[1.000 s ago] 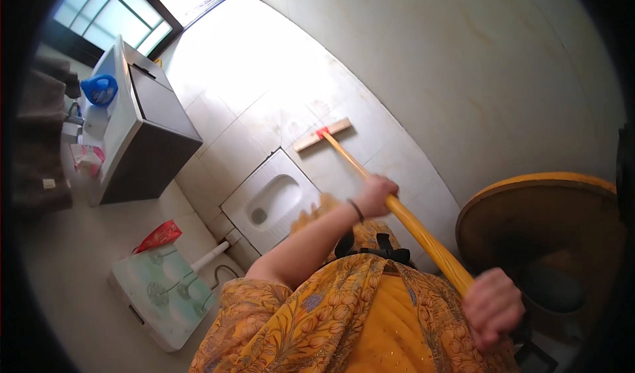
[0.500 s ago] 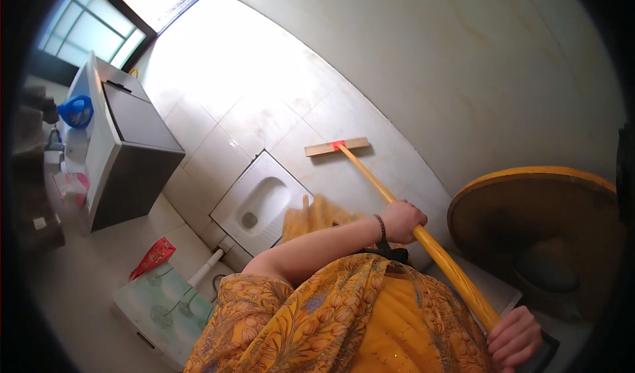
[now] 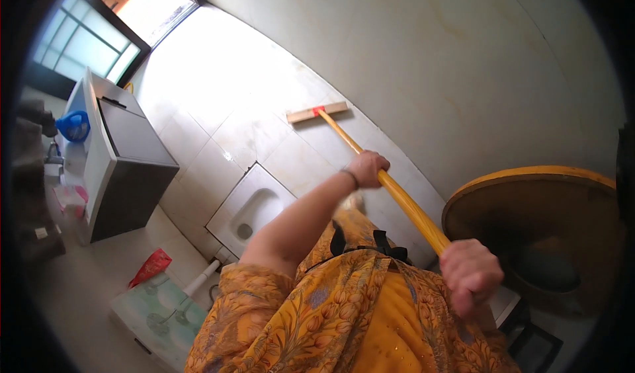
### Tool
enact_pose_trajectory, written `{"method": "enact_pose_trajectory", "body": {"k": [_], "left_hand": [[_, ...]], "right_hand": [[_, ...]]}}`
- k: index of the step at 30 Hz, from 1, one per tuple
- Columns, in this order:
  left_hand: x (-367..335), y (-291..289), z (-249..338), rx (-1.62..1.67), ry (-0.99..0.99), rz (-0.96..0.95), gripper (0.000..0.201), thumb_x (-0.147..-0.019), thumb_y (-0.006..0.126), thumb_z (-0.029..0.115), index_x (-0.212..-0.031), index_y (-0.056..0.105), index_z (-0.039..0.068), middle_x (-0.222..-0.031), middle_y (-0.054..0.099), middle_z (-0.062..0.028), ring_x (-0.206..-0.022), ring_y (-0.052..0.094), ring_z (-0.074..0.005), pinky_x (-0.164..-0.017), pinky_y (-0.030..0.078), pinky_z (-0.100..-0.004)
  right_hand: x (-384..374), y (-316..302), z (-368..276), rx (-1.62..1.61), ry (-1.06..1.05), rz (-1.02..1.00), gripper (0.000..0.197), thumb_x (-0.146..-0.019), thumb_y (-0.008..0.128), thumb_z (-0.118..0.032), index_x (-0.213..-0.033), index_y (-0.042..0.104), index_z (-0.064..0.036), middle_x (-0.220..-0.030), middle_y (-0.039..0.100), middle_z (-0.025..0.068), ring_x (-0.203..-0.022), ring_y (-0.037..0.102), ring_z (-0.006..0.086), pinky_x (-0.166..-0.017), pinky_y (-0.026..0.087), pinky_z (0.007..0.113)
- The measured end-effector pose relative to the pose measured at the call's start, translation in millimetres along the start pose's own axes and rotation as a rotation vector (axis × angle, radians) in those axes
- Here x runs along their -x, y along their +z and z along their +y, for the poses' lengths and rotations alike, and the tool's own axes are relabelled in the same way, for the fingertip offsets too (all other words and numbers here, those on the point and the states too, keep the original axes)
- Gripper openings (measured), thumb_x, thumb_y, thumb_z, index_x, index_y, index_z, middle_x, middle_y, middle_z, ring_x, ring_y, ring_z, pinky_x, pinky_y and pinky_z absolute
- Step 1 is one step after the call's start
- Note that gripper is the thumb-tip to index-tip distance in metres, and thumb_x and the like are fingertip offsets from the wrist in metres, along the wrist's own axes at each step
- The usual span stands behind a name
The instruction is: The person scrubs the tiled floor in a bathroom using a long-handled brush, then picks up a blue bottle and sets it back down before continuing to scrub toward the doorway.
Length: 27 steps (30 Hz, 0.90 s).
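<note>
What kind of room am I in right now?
Most likely a bathroom: a squat toilet is set into the tiled floor, with a pale green cistern and a washbasin cabinet nearby.

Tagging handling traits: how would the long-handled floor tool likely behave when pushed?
The floor tool is probably stiff: its yellow handle shows no sag between the left grip and right grip. Its wide, straight-edged head seems likelier to slide than roll. It might twist at its one small red fitting.
</note>
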<state>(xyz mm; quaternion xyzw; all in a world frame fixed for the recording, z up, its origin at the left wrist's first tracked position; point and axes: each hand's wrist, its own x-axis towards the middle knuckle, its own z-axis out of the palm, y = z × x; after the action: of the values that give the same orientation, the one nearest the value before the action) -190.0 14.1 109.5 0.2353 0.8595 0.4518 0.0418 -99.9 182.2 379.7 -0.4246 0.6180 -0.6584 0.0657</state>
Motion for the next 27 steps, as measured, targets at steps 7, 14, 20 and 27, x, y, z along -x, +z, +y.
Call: {"method": "enact_pose_trajectory", "body": {"k": [7,14,20,27], "left_hand": [[15.0,39.3,100.3,0.106,-0.05,-0.208,0.011,-0.064,0.069,0.018,-0.068,0.062,0.012,-0.069,0.062,-0.0075,-0.072,0.062,-0.0305,-0.068,0.05,-0.04],[-42.1,24.9,15.6,0.075,-0.038,0.082,0.013,-0.06,0.071,0.016,-0.065,0.06,0.01,-0.066,0.061,-0.0082,-0.069,0.06,-0.0292,-0.065,0.049,-0.0397],[-67.6,19.7,-0.3,0.036,-0.039,0.102,0.014,-0.06,0.071,0.015,-0.063,0.058,0.009,-0.067,0.06,-0.0081,-0.069,0.059,-0.0287,-0.065,0.048,-0.0379],[-70.3,65.4,102.1,0.225,0.014,0.043,0.015,-0.06,0.072,0.019,-0.062,0.059,0.013,-0.063,0.059,-0.0065,-0.063,0.059,-0.0275,-0.061,0.049,-0.0379]], "right_hand": [[7.4,-69.8,-75.2,-0.205,-0.038,-0.298,0.031,-0.088,0.063,-0.023,-0.064,0.047,-0.0102,-0.055,0.054,0.0002,-0.046,0.054,0.0129,-0.047,0.048,0.028],[-4.0,-75.4,7.9,-0.144,-0.065,-0.097,0.022,-0.075,0.063,-0.006,-0.058,0.049,-0.0081,-0.053,0.051,0.0003,-0.043,0.05,0.0162,-0.049,0.047,0.032],[-19.8,-100.7,13.2,-0.14,0.023,-0.168,0.023,-0.079,0.061,-0.006,-0.061,0.047,-0.0052,-0.053,0.047,0.0044,-0.045,0.05,0.0189,-0.05,0.046,0.034],[-21.5,-156.5,-55.5,-0.197,-0.071,-0.318,0.025,-0.087,0.065,-0.021,-0.069,0.051,-0.0102,-0.059,0.057,0.0,-0.049,0.056,0.013,-0.052,0.05,0.028]]}}
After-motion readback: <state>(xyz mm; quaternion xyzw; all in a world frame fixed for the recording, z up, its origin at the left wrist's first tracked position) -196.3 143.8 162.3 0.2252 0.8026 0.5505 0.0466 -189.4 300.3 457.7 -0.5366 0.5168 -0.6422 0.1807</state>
